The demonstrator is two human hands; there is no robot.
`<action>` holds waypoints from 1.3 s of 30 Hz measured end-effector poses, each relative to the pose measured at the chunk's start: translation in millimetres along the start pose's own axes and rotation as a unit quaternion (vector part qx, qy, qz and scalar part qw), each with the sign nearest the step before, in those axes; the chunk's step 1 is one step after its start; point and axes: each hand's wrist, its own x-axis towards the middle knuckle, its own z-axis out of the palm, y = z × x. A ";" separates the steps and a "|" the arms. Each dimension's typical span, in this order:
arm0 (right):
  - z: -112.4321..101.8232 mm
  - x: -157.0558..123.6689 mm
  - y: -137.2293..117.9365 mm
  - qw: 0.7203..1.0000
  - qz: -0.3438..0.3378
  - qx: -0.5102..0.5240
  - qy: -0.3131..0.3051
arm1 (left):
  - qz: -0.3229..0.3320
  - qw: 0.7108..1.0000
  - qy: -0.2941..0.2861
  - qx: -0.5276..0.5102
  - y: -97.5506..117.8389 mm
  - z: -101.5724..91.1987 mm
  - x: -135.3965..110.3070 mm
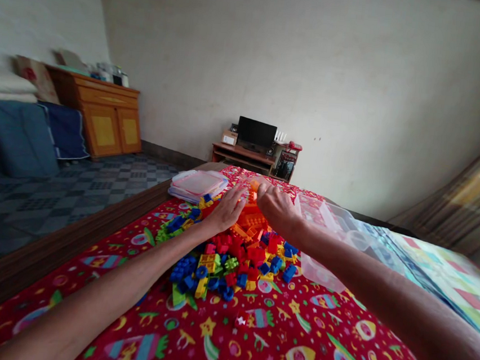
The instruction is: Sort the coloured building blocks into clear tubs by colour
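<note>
A heap of building blocks (232, 263) in red, blue, yellow, green and orange lies on a red patterned cloth (275, 342). At its far left side is my left hand (225, 209), its fingers stretched out and held low over the blocks. I cannot tell whether its fingertips touch any. My right hand (278, 207) is curled at the far right side of the heap. An orange block (255, 186) shows at its fingertips, partly hidden by the fingers. Between the hands lie several more orange blocks (253, 220).
Flat lids (199, 184) are stacked at the far left of the cloth. Clear plastic boxes (337, 226) stand to the right, beside a patterned bedcover (448, 265). Beyond are a desk with a monitor (256, 134) and a wooden cabinet (106, 113).
</note>
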 end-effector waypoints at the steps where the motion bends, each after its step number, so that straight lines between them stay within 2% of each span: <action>1: 1.3 -0.5 -0.2 1.000 0.001 -0.003 0.007 | -0.004 1.000 -0.006 0.002 1.3 1.4 -0.2; 5: 6.1 -5.8 -0.1 0.999 0.016 -0.015 0.042 | -0.003 0.999 -0.025 0.020 5.8 -1.4 -1.9; 9: 10.4 -10.7 2.4 0.999 0.001 -0.014 0.043 | -0.004 0.999 -0.024 0.030 7.9 -5.1 -1.4; 15: 12.4 -9.0 13.8 0.997 0.026 -0.021 0.066 | -0.007 0.999 -0.035 0.020 14.0 -8.6 -3.1; 23: 5.8 -12.4 26.7 0.994 0.025 -0.051 0.096 | 0.067 0.997 -0.016 0.027 27.5 -14.8 -6.3; 30: 9.7 -8.3 39.6 0.990 0.066 -0.060 0.109 | 0.105 0.992 -0.048 0.052 30.6 -15.7 -8.8; 34: 11.5 -8.8 45.4 0.992 0.066 -0.039 0.100 | 0.093 0.993 -0.054 0.048 30.9 -15.6 -9.2; 39: 12.7 -9.6 55.7 0.994 0.091 0.034 0.057 | 0.093 0.993 -0.070 0.035 27.8 -12.6 -8.2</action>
